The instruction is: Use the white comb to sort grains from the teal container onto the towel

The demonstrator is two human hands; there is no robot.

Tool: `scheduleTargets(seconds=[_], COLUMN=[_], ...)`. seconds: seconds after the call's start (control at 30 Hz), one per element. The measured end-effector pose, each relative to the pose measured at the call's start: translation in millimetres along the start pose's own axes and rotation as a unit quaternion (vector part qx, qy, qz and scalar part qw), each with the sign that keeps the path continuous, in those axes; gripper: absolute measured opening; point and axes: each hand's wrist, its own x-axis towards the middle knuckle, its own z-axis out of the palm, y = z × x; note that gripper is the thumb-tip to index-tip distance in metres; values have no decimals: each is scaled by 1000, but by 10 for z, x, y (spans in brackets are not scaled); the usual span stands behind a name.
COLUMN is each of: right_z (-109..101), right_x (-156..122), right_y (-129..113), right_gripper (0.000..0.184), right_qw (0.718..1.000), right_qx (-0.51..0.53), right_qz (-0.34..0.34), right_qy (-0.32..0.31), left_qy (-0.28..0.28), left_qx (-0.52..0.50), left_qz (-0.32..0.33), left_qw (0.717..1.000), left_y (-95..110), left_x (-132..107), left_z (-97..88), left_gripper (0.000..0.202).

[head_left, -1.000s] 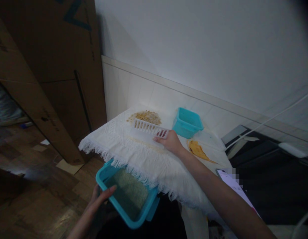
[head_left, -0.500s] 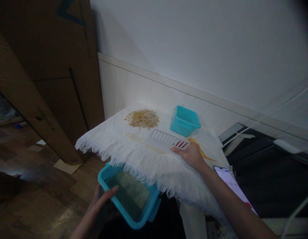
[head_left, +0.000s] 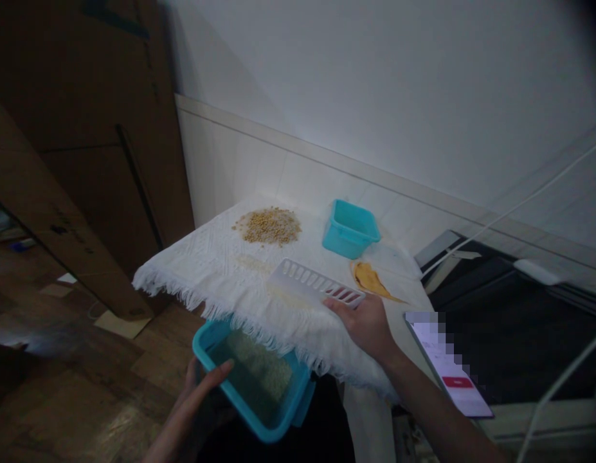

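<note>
White slotted plastic scraper (head_left: 314,286), a flat comb-like tray with a row of openings, lies low across the white fringed cloth (head_left: 215,270) near its front edge, pinched at its right end by the right hand (head_left: 368,325). Below the cloth's overhang, the left hand (head_left: 196,402) grips the near rim of a teal rectangular plastic tub (head_left: 252,386) partly filled with pale grain. My worry is spillage: the tub sits tilted and only half tucked under the fringe, so any grains pushed over the edge away from it would likely land on the wooden floor (the fringe itself could also catch and scatter them). A one-ended hold on the scraper may let it skew. The right forearm reaches in from the lower right, wrist fairly straight, fingers closed on the scraper; the left thumb lies over the tub's rim, fingers hidden beneath. Farther back rest a heap of tan beans (head_left: 269,226) and a second teal tub (head_left: 350,228).
</note>
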Motion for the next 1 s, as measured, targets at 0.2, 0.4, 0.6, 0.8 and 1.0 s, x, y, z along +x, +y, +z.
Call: scheduleTargets(seconds=[0.2,0.4,0.6,0.8,1.0], right_z=[-365,-419,-378,-271,-290], right_x=[-315,-776,-963,-1078,-1095], right_y=[118,155,-69,-260,-424], right_gripper=[32,35,32,33,36], right_qw=[986,979,984,982,978], right_qx=[-131,-181,-148,-106,-134], right_qz=[-14,-33,-79,-148,-154], right_qy=[99,89,57,43,48], left_qy=[-2,-15,-7,-6,-4], left_qx=[4,3,4,22,0], left_qz=[8,10,6,21,7], left_qw=[1000,1000,1000,1000,1000], left_y=[-66,-104,-72,-60,-15], left_x=[21,47,15,-8,-43], left_z=[9,-8,14,32,46], left_gripper=[91,88,90,90,91])
